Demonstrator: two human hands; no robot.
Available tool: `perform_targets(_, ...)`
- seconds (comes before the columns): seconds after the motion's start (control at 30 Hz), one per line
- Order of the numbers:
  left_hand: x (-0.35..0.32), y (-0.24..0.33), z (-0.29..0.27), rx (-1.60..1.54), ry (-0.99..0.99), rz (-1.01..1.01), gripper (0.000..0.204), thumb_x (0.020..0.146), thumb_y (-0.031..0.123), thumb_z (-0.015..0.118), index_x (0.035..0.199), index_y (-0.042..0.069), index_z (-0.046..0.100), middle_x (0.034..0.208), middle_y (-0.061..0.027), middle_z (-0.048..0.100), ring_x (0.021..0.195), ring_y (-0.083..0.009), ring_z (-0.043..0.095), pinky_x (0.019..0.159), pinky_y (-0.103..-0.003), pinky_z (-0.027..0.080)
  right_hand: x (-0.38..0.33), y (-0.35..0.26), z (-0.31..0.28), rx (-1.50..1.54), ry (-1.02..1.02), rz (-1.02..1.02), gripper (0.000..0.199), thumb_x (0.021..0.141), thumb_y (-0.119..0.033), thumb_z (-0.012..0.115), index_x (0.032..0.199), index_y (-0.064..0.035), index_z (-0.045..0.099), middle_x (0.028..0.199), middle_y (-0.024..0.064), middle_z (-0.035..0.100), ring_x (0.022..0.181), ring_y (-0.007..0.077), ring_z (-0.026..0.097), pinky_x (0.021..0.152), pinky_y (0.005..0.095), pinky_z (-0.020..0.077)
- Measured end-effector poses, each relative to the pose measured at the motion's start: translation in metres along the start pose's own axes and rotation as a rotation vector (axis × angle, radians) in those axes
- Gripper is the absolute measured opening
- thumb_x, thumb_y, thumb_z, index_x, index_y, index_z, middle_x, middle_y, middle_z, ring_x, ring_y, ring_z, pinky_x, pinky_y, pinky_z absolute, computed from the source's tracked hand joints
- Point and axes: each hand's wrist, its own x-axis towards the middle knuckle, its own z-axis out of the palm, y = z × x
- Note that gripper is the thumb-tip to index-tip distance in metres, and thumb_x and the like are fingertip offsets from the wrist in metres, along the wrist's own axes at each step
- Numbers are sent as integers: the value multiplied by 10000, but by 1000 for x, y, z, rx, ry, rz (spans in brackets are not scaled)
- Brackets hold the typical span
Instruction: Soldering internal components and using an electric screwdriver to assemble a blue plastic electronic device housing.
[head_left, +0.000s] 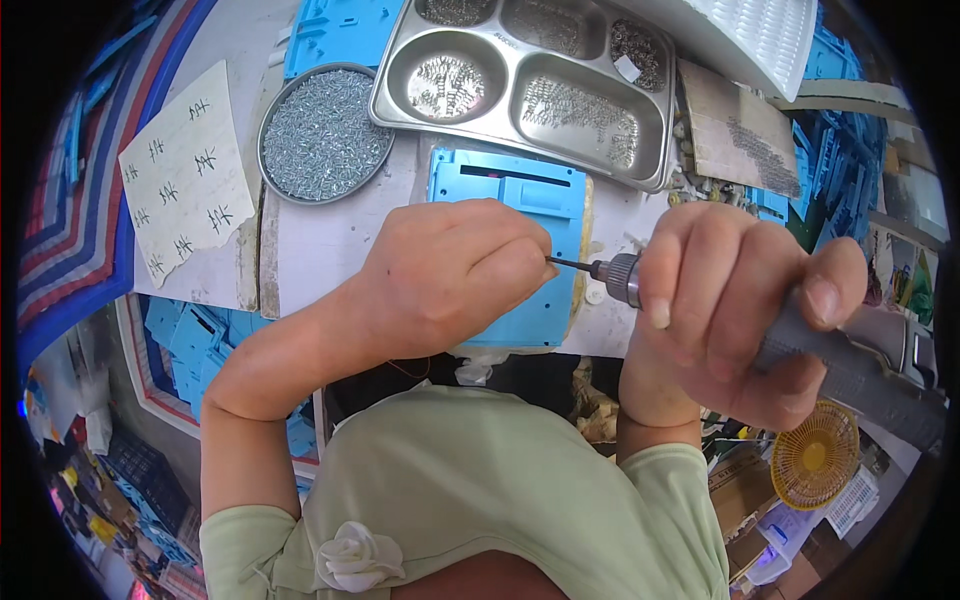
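A blue plastic panel point(522, 318) with a dark slot lies on the table in front of me. Over it, my left hand point(455, 265) is closed, fingertips pressed together at the tip of a thin driver bit; whatever they pinch is hidden. My right hand point(735, 300) wraps around a grey power screwdriver point(625, 278) held nearly sideways, its bit pointing left to the left fingertips. Behind the left hand stands a round metal dish point(328, 135) full of small silver screws. Beyond the panel sits a steel compartment tray point(505, 135) with small metal parts, several of them springs.
A paper sheet point(190, 175) with handwritten marks lies at left. Below it, a crate holds blue plastic pieces point(190, 345). A cardboard piece point(735, 130) with small dark parts and a white ribbed container point(755, 40) are at far right. A yellow basket point(815, 455) stands lower right.
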Motion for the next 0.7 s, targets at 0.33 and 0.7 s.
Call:
perform_targets(0.33, -1, -1, -2, -7, -43, 4, 242, 739, -4, 809, 895, 32, 627, 901, -101, 700, 753, -280, 694, 608, -352, 563, -2, 0, 1, -49, -6, 94, 340, 1031, -308, 607, 1325, -164, 515, 634, -66, 542, 572, 100, 517, 620, 290, 488)
perform_targets(0.7, -2, -5, 2, -9, 32, 45, 262, 728, -5, 822, 883, 31, 615, 888, -109, 700, 725, -277, 691, 590, -343, 556, 0, -5, 7, -19, 53, 37, 336, 1014, -319, 641, 1301, -174, 543, 649, -61, 545, 566, 98, 505, 614, 272, 471)
